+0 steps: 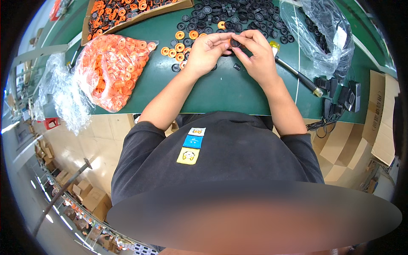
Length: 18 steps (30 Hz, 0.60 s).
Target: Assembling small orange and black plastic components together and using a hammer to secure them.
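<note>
the green table (221, 91) fills the upper half of the view, and the person leans over its near edge with both forearms stretched forward. on the left lies a big clear bag of orange rings (112, 70), bulging and touching the table edge, with a cardboard box (127, 15) of more orange and black parts behind it. on the right sits a crumpled clear bag of black parts (325, 36), and a loose heap of black rings (238, 15) spreads along the far side. a small cluster of orange rings (180, 40) lies just beside the left hand.

the left hand (208, 53) and the right hand (255, 53) meet above the middle of the table, fingertips pinched together on a small black ring (235, 43) held between them, lifted clear of the surface. it looks like a fitting step, one piece being pressed or turned into another; whether a second part sits inside the grip cannot be told. the next move would call for a steady, aligned squeeze from both thumbs.

a hammer-like tool with a dark handle (295, 74) lies close under the right wrist, and one stray black piece (236, 66) rests below the hands; both sit near enough to be knocked.
</note>
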Motion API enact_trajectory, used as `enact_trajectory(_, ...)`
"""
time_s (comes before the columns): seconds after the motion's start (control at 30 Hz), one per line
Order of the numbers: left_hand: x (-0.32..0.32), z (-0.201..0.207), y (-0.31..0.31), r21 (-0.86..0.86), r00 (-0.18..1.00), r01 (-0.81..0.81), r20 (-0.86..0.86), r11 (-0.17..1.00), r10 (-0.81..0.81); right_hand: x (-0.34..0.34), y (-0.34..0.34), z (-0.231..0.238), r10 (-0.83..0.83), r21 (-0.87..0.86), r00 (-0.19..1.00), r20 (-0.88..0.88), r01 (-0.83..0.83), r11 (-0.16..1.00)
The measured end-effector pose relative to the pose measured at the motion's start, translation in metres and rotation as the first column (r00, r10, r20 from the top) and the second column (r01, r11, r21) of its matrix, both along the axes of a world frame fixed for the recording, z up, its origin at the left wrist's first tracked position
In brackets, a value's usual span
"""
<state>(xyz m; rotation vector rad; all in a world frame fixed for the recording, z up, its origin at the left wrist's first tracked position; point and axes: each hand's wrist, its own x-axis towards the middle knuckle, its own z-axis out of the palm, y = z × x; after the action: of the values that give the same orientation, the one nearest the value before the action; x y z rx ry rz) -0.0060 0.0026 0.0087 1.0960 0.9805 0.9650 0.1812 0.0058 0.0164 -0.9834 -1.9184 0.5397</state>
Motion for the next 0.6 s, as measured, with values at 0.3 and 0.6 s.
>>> enact_trajectory(0.3, 0.0002, -0.0054, 0.0005, 0.014, 0.999, 0.0, 0.047, 1.0, 0.0, -0.0006, 0.0, -0.0034, 0.0, -0.015, 1.0, 0.003, 0.0, 1.0)
enact_trajectory(0.6, -0.0002, 0.0001, -0.0001, -0.032, 0.996, -0.016, 0.091, 0.999, 0.019, -0.0052, -0.0035, -0.0046, -0.036, -0.064, 0.998, -0.051, 0.033, 0.997)
